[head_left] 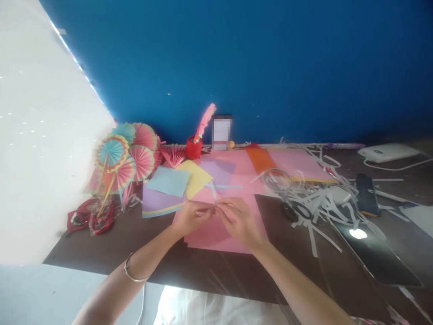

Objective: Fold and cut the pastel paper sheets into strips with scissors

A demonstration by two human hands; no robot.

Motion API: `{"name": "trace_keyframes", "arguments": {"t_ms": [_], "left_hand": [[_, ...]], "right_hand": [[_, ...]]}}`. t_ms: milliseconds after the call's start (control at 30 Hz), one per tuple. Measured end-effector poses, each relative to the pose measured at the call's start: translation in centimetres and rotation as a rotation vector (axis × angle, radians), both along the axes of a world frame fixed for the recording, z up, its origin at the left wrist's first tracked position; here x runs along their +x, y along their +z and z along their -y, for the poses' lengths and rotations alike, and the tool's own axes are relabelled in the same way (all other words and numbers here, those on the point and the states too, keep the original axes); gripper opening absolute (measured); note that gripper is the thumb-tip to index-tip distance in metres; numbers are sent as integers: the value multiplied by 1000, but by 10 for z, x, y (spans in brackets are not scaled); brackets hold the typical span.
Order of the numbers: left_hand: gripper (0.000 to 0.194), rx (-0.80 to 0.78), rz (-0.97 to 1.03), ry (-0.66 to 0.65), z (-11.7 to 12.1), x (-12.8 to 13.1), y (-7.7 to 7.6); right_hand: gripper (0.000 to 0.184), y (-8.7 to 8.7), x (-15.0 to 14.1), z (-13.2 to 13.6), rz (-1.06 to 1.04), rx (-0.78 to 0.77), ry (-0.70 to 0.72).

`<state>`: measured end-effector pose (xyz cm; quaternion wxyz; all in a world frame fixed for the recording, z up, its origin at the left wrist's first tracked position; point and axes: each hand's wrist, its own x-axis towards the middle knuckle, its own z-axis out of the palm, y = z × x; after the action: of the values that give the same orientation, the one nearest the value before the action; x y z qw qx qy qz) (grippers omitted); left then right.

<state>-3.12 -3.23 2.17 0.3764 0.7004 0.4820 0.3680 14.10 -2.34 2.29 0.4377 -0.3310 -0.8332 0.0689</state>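
My left hand (193, 217) and my right hand (241, 221) meet over a stack of pink paper (219, 241), fingertips pinched together. A narrow white strip (213, 192) sticks up from between the fingertips of both hands. Just beyond the hands lies a thin light-blue paper strip (229, 186). To their left are a light-blue sheet (169, 180), a yellow sheet (195, 178) and a purple sheet (160, 205), partly overlapping. What else the fingers may enclose is hidden.
Folded paper fans (113, 153) stand at the left beside a red object in clear wrapping (91, 216). A red cup (194, 148) holds a pleated pink piece. At right are tangled white strips (311, 205), black-handled scissors (296, 211) and a dark tablet (382, 253).
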Motion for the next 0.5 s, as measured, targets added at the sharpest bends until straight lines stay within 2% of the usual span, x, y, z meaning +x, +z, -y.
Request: {"name": "trace_keyframes", "arguments": {"t_ms": [200, 333, 500], "left_hand": [[27, 227, -293, 61, 1, 2, -1], [27, 269, -303, 54, 0, 1, -6], [23, 200, -216, 31, 0, -2, -10]], "right_hand": [[16, 3, -1, 0, 25, -18, 15], [14, 4, -3, 2, 7, -39, 1], [13, 2, -4, 0, -62, -92, -10]]}}
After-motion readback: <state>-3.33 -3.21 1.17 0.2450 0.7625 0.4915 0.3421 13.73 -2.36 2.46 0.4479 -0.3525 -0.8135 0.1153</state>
